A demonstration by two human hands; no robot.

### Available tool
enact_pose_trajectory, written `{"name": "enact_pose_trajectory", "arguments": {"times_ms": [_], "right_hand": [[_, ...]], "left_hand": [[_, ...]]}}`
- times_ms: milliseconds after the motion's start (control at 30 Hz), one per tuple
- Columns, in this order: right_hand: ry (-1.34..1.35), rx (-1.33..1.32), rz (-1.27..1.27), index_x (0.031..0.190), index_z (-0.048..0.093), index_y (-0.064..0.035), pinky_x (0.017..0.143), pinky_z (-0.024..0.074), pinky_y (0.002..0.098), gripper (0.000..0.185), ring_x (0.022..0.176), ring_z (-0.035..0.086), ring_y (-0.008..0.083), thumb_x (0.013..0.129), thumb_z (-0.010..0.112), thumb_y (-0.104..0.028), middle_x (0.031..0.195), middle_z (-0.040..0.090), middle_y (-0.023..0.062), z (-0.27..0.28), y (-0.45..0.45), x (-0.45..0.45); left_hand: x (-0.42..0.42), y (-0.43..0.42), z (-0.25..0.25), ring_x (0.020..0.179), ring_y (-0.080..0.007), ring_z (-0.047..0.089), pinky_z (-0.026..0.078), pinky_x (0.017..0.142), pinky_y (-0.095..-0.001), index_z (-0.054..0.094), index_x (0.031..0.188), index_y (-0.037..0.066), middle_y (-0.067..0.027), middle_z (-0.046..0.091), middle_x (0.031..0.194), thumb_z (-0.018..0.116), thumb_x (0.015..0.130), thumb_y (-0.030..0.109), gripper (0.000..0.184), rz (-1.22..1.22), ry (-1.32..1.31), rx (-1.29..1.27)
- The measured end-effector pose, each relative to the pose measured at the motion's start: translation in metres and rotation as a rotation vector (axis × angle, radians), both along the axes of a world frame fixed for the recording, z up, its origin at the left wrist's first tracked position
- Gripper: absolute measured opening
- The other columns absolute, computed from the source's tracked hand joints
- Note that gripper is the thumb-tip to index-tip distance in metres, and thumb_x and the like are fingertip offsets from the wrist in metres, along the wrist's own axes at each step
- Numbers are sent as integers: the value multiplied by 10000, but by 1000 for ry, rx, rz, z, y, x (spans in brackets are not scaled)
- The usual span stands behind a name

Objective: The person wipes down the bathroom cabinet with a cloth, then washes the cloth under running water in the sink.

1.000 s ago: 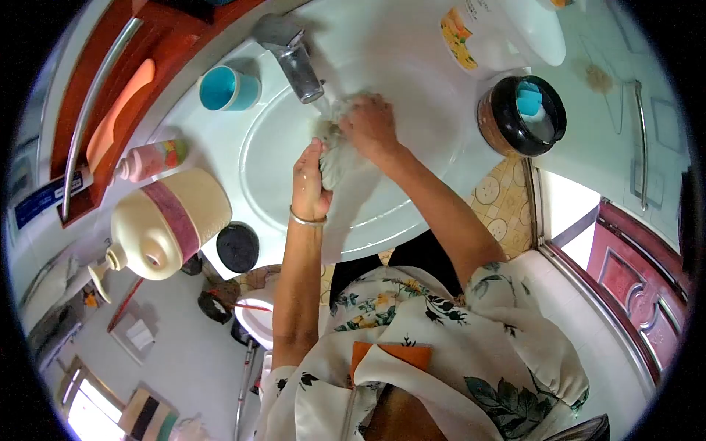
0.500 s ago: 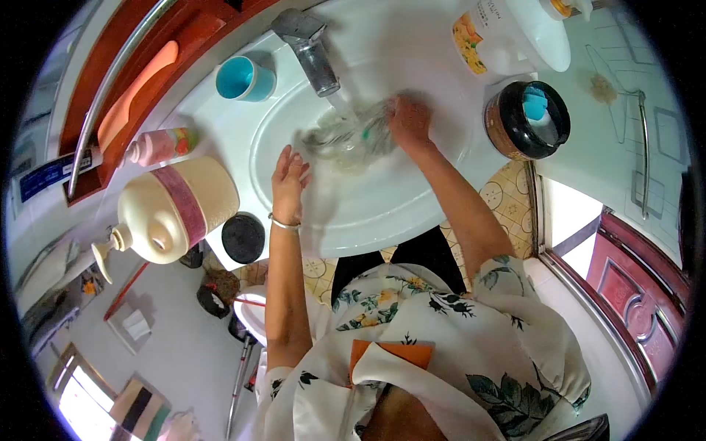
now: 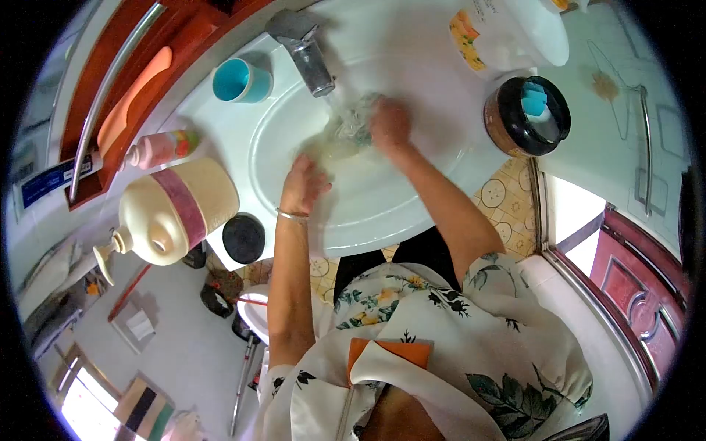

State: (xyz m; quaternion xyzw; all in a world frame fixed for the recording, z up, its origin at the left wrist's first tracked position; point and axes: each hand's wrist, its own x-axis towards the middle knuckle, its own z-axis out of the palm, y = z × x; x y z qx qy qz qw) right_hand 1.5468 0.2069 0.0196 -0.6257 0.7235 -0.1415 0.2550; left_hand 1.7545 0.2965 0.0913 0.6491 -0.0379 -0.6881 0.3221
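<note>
A wet grey-white cloth lies bunched in the white sink basin, under water running from the metal faucet. My right hand, blurred by motion, is closed on the right side of the cloth. To the lower left of the cloth, my left hand is open with its fingers apart, a bracelet at its wrist. Cloudy water surrounds the cloth between the two hands.
A blue cup, a pink bottle, a large cream pump bottle and a black round lid line the left side. At the right are an open black-rimmed jar and a white pump bottle.
My left hand let go of the cloth, moved left, and has since come back slightly right. My right hand first pulled the cloth rightward, then moved a little left, bunching it.
</note>
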Motion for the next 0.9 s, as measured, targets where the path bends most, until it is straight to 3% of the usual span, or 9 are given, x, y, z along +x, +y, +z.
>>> {"name": "enact_pose_trajectory", "arguments": {"times_ms": [67, 100, 267, 367, 433, 567, 700, 833, 900], "right_hand": [[-234, 20, 295, 929, 610, -23, 728, 466, 405, 242, 810, 604, 298, 752, 633, -187, 911, 617, 163, 18, 33, 38], [-680, 251, 181, 930, 587, -15, 715, 466, 396, 274, 779, 608, 286, 760, 635, -225, 897, 611, 176, 20, 52, 62], [-749, -30, 482, 872, 544, -44, 753, 409, 432, 255, 816, 519, 326, 761, 657, -244, 825, 538, 175, 144, 121, 105], [-673, -87, 561, 826, 553, -47, 710, 433, 428, 260, 777, 532, 307, 760, 662, -273, 790, 544, 147, 159, 114, 100], [-483, -290, 574, 748, 556, -51, 653, 455, 423, 280, 728, 566, 300, 758, 664, -309, 706, 556, 143, 142, 99, 101], [-368, -102, 369, 740, 584, -23, 640, 474, 414, 356, 700, 607, 307, 798, 603, -373, 670, 590, 187, 144, 47, 83], [-429, 275, 216, 811, 603, 3, 687, 479, 419, 405, 738, 621, 324, 858, 501, -386, 761, 616, 211, 96, 6, 52], [-346, 66, 218, 838, 610, -19, 718, 480, 430, 333, 802, 623, 310, 869, 480, -325, 835, 623, 201, 24, 16, 54], [19, 32, 354, 863, 616, -42, 742, 488, 428, 213, 881, 610, 292, 855, 487, -210, 893, 620, 195, 1, 18, 41]], "left_hand": [[6, -5, -21, 987, -269, 521, 499, 716, -387, 337, 1334, 18, -145, 468, 1226, 538, 850, 465, 689, -2, 151, 132], [8, -7, -30, 939, -279, 538, 503, 711, -402, 375, 1300, 13, -163, 486, 1192, 516, 858, 487, 664, 79, 312, 104], [-36, -11, 45, 904, -291, 581, 498, 785, -428, 474, 1221, 79, -171, 571, 1026, 481, 897, 445, 489, 332, 295, -276], [-9, -24, -5, 873, -255, 544, 451, 871, -395, 465, 1177, 70, -138, 561, 997, 504, 906, 348, 391, 143, 1131, -253], [-13, -18, -16, 879, -248, 549, 457, 856, -385, 478, 1160, 73, -129, 566, 1001, 491, 912, 350, 372, 146, 1025, -291], [-21, 6, -61, 903, -222, 569, 481, 794, -345, 532, 1088, 88, -94, 587, 1017, 438, 936, 358, 324, 159, 595, -428], [-50, -7, 15, 962, -208, 558, 467, 831, -323, 487, 1177, 66, -63, 569, 1090, 426, 939, 264, 315, 209, 382, -323], [-40, 6, 15, 925, -203, 576, 495, 777, -323, 495, 1162, 60, -69, 576, 1070, 426, 933, 203, 278, 298, 298, -228], [-34, 14, 20, 882, -205, 585, 510, 729, -329, 506, 1128, 61, -70, 581, 1028, 410, 932, 182, 249, 299, 284, -229]]}}
